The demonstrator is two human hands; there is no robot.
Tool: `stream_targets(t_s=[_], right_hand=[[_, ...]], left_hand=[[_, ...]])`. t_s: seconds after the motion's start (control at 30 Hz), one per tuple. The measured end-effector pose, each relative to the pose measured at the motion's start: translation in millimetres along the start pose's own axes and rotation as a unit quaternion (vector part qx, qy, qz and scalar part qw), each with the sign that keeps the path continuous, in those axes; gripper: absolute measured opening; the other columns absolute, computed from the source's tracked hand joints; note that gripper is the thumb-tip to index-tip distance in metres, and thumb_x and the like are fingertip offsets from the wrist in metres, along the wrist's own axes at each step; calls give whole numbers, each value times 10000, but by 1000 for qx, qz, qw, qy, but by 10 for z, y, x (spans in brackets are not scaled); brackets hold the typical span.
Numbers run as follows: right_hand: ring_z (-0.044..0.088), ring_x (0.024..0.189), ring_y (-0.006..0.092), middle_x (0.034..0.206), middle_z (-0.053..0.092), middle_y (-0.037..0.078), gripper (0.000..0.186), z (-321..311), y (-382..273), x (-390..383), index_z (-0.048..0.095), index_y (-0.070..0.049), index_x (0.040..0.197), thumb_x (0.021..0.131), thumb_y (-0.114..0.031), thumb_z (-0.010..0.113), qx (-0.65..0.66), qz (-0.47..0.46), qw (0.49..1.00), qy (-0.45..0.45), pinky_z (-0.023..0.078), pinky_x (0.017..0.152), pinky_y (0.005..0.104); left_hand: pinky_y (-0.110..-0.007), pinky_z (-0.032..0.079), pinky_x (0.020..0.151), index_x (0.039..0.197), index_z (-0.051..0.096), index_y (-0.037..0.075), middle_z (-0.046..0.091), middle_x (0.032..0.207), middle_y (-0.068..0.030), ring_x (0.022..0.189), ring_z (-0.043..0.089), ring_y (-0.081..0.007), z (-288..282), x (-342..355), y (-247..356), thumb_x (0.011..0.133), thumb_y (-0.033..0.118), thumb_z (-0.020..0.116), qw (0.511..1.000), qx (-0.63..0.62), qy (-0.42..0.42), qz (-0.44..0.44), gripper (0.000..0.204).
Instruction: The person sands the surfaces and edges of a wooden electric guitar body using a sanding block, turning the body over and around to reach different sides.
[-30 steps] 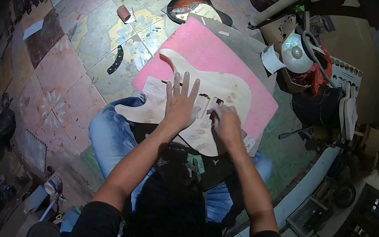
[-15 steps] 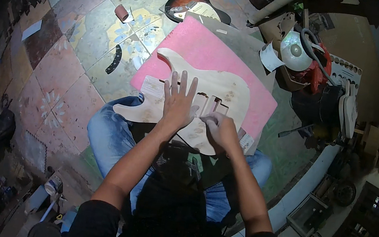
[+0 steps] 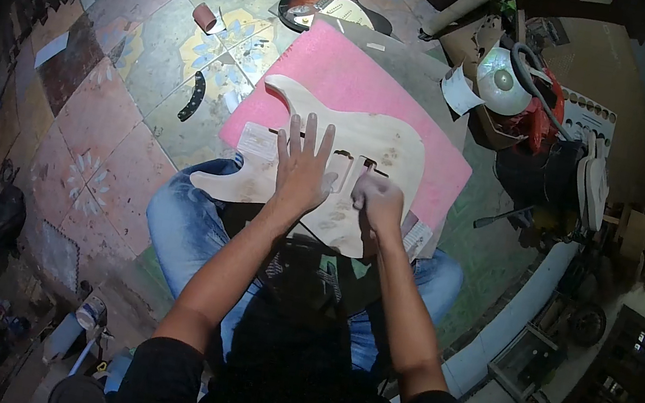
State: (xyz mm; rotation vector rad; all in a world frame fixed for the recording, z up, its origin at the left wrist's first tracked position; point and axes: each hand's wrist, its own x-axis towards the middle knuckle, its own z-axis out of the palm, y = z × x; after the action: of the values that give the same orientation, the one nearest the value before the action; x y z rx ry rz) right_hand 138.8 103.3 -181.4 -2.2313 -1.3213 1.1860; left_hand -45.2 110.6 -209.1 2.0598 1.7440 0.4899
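Observation:
A pale, unpainted electric guitar body with cut-out cavities lies over a pink foam sheet on my lap. My left hand rests flat on its middle, fingers spread, beside the neck pocket and a pickup cavity. At the bridge cavity, my right hand is closed, its fingers curled down at the slot. Whatever it pinches is hidden under the fingers. Brownish smudges mark the wood around both hands.
On the tiled floor ahead lie a sunburst guitar body, a roll of reddish sandpaper and a dark curved strip. To the right stand a box of clutter with a white round helmet-like object and a black container.
My right hand has moved slightly up along the bridge cavity, its fingers more curled. My left hand stays flat on the guitar body, which has shifted very slightly in view.

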Motion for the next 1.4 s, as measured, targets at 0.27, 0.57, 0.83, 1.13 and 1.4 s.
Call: stream_targets(t_s=[0.27,0.57,0.83,1.13,1.4], right_hand=[[674,939,425,1041,698,228,273,-385,-203,-144,715,-45,1073,882,-228,648,-134,-97,977,136,531,828,447],[622,881,404,893,627,184,195,-147,-95,2,739,-95,1007,827,-129,672,-350,-312,876,115,511,804,515],[617,893,409,937,637,215,133,-264,-261,29,702,-20,920,851,-102,622,-382,-286,879,-3,524,784,511],[613,929,372,972,638,168,169,-236,-68,56,707,-48,981,852,-85,603,-454,-262,846,-95,543,748,481],[600,934,361,981,603,171,130,-247,-190,-76,680,-40,907,855,-106,581,-446,-335,830,15,551,740,476]], left_hand=[[-660,136,1171,1557,315,86,177,1616,-255,1490,105,-502,5,-12,-20,811,334,744,1000,0,5,-7,896],[-657,135,1172,1558,307,86,190,1613,-255,1492,110,-495,20,17,14,814,345,737,1000,-3,10,6,897],[-690,158,1141,1562,301,78,193,1603,-285,1472,126,-528,27,-8,-70,814,364,734,1000,-3,15,10,910],[-650,171,1164,1532,364,89,245,1591,-250,1476,174,-485,1,-9,-19,790,342,755,999,-7,31,1,876],[-683,135,1152,1561,295,85,175,1611,-274,1481,115,-514,25,11,-3,801,366,743,1000,-14,14,11,927]])
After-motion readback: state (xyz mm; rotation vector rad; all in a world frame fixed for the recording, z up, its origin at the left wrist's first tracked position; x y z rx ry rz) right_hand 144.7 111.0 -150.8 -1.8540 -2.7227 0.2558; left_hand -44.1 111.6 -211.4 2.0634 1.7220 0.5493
